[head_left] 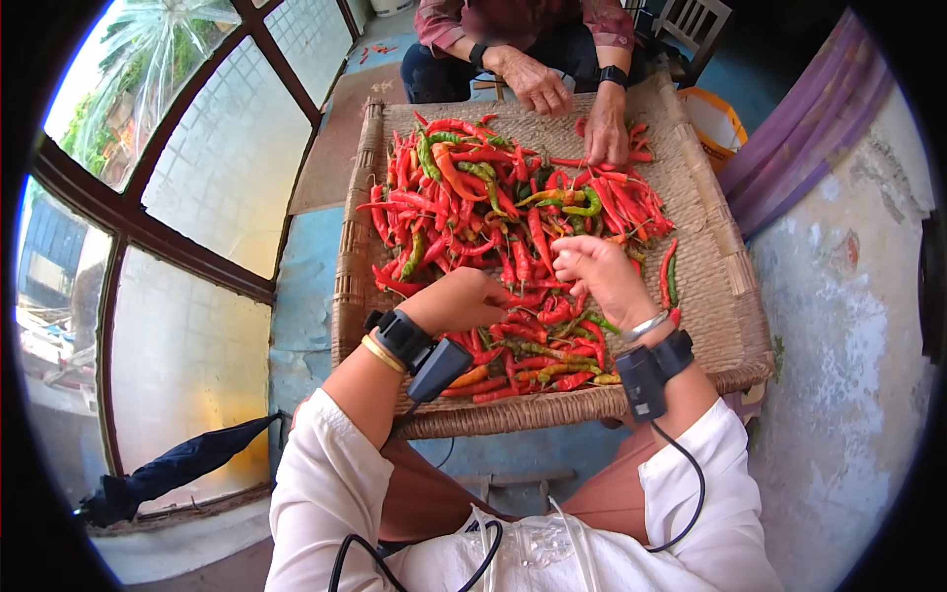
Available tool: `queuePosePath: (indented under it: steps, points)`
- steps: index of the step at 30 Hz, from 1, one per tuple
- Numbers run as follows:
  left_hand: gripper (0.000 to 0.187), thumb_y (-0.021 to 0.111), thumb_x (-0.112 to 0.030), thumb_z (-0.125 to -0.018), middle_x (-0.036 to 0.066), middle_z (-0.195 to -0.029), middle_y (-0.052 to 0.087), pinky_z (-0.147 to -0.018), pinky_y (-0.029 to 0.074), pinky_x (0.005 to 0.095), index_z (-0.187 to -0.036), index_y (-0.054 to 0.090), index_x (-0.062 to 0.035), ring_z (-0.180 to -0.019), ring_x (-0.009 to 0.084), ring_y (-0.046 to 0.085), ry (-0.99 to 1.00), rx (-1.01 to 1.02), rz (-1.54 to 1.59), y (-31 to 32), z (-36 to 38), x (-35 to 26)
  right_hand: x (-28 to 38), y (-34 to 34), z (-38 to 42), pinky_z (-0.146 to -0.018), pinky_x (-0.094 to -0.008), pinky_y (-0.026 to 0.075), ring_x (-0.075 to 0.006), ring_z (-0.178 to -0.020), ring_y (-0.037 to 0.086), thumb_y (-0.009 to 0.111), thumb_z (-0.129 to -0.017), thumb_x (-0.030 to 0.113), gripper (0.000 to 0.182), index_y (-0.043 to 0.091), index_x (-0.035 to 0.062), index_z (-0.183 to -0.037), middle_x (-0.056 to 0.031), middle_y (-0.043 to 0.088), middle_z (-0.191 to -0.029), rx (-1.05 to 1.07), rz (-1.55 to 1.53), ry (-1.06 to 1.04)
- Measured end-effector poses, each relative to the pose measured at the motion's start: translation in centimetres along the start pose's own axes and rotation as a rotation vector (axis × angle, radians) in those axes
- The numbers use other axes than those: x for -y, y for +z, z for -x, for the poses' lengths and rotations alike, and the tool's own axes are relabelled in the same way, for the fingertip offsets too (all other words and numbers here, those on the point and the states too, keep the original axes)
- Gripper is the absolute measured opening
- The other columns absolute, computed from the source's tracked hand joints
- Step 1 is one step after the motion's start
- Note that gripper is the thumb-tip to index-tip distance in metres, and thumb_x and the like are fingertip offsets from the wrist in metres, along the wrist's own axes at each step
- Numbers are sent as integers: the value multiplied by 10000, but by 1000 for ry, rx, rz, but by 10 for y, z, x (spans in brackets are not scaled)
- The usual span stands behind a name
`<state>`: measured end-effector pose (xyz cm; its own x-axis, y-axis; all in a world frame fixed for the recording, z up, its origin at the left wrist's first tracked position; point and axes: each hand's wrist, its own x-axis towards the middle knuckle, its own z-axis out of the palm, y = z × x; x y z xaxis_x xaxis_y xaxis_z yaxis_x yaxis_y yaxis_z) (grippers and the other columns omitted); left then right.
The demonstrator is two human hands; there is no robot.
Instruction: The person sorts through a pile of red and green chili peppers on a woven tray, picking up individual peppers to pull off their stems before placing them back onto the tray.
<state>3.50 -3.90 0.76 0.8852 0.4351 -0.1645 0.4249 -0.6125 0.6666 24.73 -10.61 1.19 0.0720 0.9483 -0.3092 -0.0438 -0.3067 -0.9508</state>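
Note:
A big heap of chili peppers (449,212), mostly red with a few green and orange ones, covers the middle of a woven rope-topped frame (705,286). Over the near left side of the heap, my left hand (459,299) bends down with its fingers drawn together at the peppers; whatever they hold is hidden. My right hand (599,276) is raised just above the heap on the right, fingers curled into a pinch. Anything between those fingertips is too small to make out. Closer to me, a smaller group of loose chilies (543,370) lies below both hands.
Across the frame sits another person, with one hand (605,133) down at the chilies and the other hand (533,81) above the far edge. A window (207,148) and folded umbrella (178,474) are on the left; a wall (838,326), purple curtain (809,138) and orange-rimmed container (712,123) are right.

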Motion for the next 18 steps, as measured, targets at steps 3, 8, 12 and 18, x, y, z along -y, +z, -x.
queuePosePath:
  steps: [3,8,12,18]
  points:
    - [162,604,-151,-796,47,-661,602,-499,431,243,-889,621,-19,-525,98,530,-240,31,375,-16,5,-19,-8,9,-1,-648,-228,457,-75,-753,551,571,-831,208,263,588,4,-996,-15,612,-839,153,198,-257]
    - [157,581,-142,-831,-19,-651,573,-472,402,199,-901,618,-7,-533,29,487,-176,-72,541,-14,4,-27,1,17,10,-636,-219,459,-71,-705,547,583,-826,182,235,593,-2,-972,-15,608,-780,324,209,-255]
    - [164,593,-139,-825,-47,-649,535,-478,378,183,-918,606,-4,-556,5,441,-109,-174,490,-8,-1,-27,9,18,14,-539,-193,449,-52,-582,522,574,-829,149,174,598,11,-932,-13,587,-711,232,123,-169]
    - [171,619,-114,-795,-25,-656,553,-503,400,206,-935,594,-18,-567,23,472,-93,-176,358,-2,-4,-17,17,7,14,-498,-191,445,-63,-541,522,555,-839,134,138,591,5,-875,-28,576,-671,121,-75,-211]
